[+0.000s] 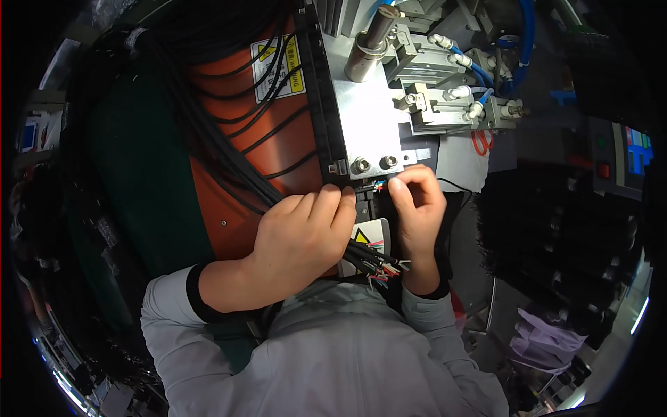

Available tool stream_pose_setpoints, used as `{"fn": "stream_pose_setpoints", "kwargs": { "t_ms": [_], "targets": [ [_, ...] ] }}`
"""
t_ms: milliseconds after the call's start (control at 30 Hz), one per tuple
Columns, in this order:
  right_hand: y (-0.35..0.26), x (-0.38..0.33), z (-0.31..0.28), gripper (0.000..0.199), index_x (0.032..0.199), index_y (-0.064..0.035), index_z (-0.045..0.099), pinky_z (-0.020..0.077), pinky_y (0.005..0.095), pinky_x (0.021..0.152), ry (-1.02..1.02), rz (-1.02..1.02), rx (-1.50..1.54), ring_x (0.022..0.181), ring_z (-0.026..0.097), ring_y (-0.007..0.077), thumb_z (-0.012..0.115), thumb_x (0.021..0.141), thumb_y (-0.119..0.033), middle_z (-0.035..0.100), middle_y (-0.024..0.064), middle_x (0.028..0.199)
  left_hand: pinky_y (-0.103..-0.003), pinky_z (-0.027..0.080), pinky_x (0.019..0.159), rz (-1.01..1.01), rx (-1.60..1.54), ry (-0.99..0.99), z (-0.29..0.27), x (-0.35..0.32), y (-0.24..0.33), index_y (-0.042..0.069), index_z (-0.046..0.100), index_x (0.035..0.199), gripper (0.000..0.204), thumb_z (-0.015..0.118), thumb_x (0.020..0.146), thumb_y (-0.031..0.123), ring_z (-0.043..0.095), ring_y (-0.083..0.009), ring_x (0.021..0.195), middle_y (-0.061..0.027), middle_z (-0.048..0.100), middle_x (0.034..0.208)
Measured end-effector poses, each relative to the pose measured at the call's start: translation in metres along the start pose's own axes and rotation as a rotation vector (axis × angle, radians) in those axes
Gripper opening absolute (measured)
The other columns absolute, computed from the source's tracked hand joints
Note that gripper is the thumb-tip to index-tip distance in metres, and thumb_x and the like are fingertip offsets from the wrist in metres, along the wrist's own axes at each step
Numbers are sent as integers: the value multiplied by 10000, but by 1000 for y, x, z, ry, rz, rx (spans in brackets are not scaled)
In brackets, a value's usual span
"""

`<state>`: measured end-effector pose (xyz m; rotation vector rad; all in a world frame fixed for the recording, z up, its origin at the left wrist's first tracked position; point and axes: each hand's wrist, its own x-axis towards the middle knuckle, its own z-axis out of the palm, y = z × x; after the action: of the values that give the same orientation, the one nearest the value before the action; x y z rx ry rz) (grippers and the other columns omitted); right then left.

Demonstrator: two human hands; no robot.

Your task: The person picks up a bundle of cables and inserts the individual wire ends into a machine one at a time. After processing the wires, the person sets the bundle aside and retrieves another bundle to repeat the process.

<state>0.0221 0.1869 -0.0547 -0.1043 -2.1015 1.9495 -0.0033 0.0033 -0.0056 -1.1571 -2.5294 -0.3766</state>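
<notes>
Bag: crumpled lilac plastic, lower right, contents unclear.
Wires: thin, multicoloured, at a slim black cable's end, between my hands.
Left hand: fingers curled narrow at that cable; grip hidden, I cannot tell.
Right hand: thumb and forefinger nearly together by the wires; pinch unclear.
Bundle: black cables, stripped coloured ends, beside my left hand.
Block: shiny silver metal, barring space just beyond my fingertips.

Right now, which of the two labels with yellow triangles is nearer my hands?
The lower label, partly behind loose wire ends; the other label sits farther up, on the orange surface.
</notes>
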Motion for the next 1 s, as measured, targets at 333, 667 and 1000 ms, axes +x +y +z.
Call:
{"fn": "stream_pose_setpoints", "kwargs": {
  "t_ms": [333, 667, 1000],
  "targets": [
    [-24, 0, -14, 154, 787, 11, 654, 486, 302, 665, -314, -366, 20, 729, 622, 214, 748, 667, 38, 658, 97, 795, -228, 379, 514, 123, -268, 240, -8, 21, -8, 55, 664, 913, 217, 666, 722, 158, 535, -114, 603, -28, 585, 796],
    [-46, -5, 19, 198, 827, 31, 656, 491, 291, 666, 80, -285, 120, 739, 620, 210, 769, 665, 28, 657, 108, 801, -245, 403, 460, 124, -333, 311, -2, 11, -6, -4, 660, 914, 220, 663, 772, 163, 572, -148, 565, -66, 615, 749],
    [-39, 3, 7, 164, 791, 10, 637, 475, 285, 647, -9, -198, 140, 709, 585, 174, 757, 681, 22, 608, 85, 772, -252, 406, 449, 151, -310, 250, 4, 9, -9, -11, 646, 929, 219, 655, 752, 118, 551, -156, 538, -47, 564, 694]
  ]
}}
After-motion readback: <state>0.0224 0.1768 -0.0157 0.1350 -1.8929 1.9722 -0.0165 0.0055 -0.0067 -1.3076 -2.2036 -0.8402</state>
